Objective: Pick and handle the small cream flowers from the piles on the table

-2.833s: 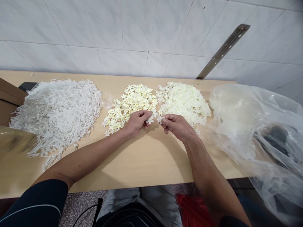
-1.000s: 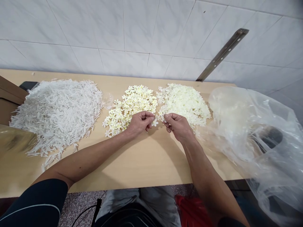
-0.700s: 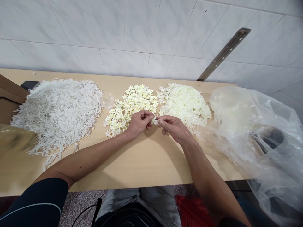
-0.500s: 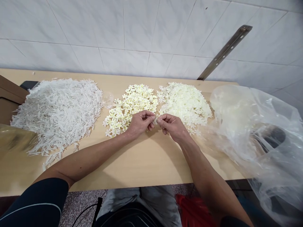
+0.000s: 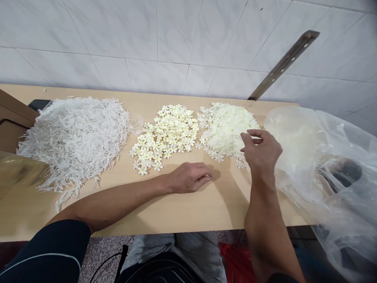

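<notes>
My left hand (image 5: 190,177) rests low over the table with its fingers curled together; whatever they may hold is hidden. Above the right edge of a pale blossom pile (image 5: 228,125), my right hand (image 5: 262,149) has thumb and fingertips drawn together, and I cannot make out anything between them. These blossoms look small and cream-white. Left of them, a second pile of small artificial flowers (image 5: 176,129) shows yellow centres. A large heap of thin white plastic strands (image 5: 82,137) lies further left.
A clear plastic bag (image 5: 332,165) spreads over the table's right side, with a dark thing showing through it. A small clear plastic piece (image 5: 136,124) lies beside the white heap. Behind stands a tiled wall (image 5: 173,39) with a leaning metal strip (image 5: 282,65).
My hands were together in front of the flower piles. The right one has moved right to the pale blossoms; the left has come lower and slightly right.
</notes>
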A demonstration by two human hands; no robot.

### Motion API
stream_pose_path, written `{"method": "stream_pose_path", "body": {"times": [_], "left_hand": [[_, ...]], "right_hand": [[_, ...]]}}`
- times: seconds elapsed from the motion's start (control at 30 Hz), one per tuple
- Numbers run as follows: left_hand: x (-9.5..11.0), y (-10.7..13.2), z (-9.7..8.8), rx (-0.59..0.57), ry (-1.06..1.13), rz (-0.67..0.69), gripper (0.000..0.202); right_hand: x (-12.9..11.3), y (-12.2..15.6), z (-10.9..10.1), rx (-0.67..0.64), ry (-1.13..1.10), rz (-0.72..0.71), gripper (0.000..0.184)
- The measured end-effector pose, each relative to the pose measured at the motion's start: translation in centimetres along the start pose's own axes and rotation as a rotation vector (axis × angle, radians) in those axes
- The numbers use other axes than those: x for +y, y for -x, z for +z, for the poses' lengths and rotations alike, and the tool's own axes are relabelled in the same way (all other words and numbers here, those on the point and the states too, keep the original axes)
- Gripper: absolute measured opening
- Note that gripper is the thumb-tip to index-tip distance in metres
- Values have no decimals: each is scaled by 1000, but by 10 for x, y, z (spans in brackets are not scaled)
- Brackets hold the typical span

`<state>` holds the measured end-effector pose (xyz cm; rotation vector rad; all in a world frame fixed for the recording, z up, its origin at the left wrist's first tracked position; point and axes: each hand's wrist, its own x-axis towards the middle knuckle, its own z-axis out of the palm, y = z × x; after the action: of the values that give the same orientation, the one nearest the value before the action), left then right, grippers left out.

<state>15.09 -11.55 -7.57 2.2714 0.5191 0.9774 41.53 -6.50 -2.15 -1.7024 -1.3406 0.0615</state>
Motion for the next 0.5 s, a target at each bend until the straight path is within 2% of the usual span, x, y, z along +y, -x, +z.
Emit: {"method": "stream_pose_path", "body": {"times": [0.03,0.1,0.17,0.27,0.33,0.4,0.5], "left_hand": [[0,2,3,-62,-47,35,22],[-3,3,5,-71,-124,33,26],[-7,4,5,-34,-198,6,28],[-12,3,2,5,-327,-35,28],[-13,2,-2,19,-421,-72,27],[-14,1,-6,24,-516,-118,29],[-15,-2,-14,-3,-640,-202,34]], "right_hand": [[5,-5,-4,89,61,-19,32],[9,-8,-6,203,114,-84,32],[3,-3,-1,220,74,-158,26],[-17,18,19,50,-52,-243,19],[-30,36,36,-143,-72,-336,16],[-38,51,52,-301,-56,-429,17],[-41,65,66,-414,67,-505,20]]}}
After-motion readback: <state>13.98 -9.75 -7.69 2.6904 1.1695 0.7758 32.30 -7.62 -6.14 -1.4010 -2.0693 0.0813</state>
